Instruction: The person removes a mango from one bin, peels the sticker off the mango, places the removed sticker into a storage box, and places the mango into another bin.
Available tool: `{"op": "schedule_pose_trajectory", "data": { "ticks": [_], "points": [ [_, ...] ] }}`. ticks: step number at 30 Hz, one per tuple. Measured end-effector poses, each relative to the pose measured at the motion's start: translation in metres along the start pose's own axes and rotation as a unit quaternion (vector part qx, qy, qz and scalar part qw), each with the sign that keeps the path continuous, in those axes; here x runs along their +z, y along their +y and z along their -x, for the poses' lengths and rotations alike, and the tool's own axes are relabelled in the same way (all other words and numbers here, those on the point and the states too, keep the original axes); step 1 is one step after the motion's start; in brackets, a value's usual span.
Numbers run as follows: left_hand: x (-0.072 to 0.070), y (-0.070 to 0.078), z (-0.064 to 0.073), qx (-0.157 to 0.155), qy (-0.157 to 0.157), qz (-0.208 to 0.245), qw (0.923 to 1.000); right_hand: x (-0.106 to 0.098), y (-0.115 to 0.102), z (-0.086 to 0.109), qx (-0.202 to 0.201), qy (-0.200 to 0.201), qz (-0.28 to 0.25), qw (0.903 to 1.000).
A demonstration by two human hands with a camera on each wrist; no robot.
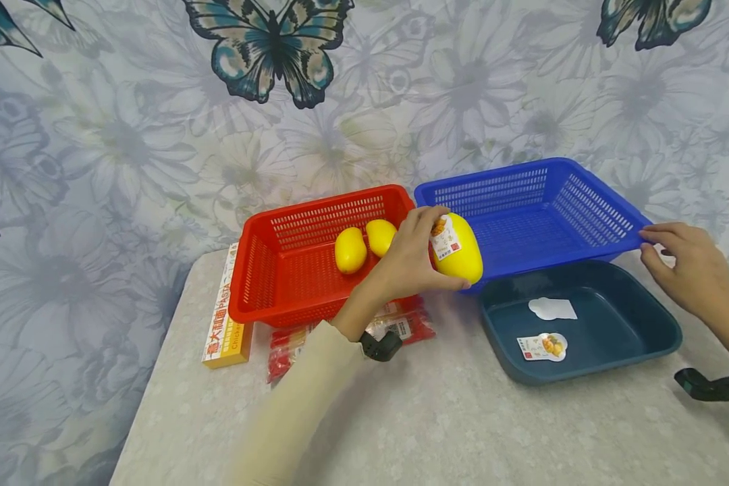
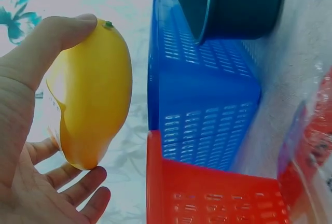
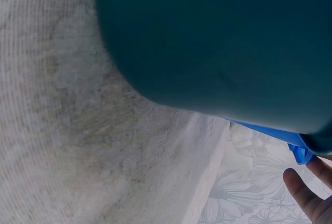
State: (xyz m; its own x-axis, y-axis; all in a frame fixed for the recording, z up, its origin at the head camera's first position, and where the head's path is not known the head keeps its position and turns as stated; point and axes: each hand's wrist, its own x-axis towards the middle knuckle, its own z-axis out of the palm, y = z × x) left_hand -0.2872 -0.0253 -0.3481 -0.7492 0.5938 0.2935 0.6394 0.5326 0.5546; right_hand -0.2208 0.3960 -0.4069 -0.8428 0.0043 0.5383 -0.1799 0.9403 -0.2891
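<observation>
My left hand (image 1: 410, 253) grips a yellow mango (image 1: 469, 253) that bears a white printed label, holding it above the table between the two baskets. In the left wrist view, the thumb lies over the stem end and the fingers support the other end. My right hand (image 1: 683, 263) holds the right corner of the blue basket (image 1: 510, 236), fingers on its rim and thumb just below. Two more mangoes, one (image 1: 350, 250) beside the other (image 1: 381, 236), lie in the red basket (image 1: 298, 283); my left hand partly covers the second.
A dark teal tub (image 1: 589, 358) stands before the blue basket, with a white cut-out (image 1: 553, 309) and a printed label (image 1: 542, 347) inside. Red plastic packets (image 1: 413, 324) lie before the red basket. A pasta box (image 1: 227, 337) sits at its left. Floral fabric rises behind.
</observation>
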Motion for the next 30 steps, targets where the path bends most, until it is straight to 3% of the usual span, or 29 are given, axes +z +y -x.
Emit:
{"op": "schedule_pose_trajectory", "data": {
  "ticks": [10, 30],
  "points": [
    [-0.01, 0.005, 0.042, 0.0, -0.005, 0.012, 0.9999, 0.0, -0.001, 0.002, 0.016, -0.013, 0.002, 0.9998],
    [-0.014, -0.001, 0.123, -0.022, -0.012, 0.068, 0.9974, 0.006, -0.001, 0.004, 0.002, 0.034, -0.009, 0.9994]
  ]
}}
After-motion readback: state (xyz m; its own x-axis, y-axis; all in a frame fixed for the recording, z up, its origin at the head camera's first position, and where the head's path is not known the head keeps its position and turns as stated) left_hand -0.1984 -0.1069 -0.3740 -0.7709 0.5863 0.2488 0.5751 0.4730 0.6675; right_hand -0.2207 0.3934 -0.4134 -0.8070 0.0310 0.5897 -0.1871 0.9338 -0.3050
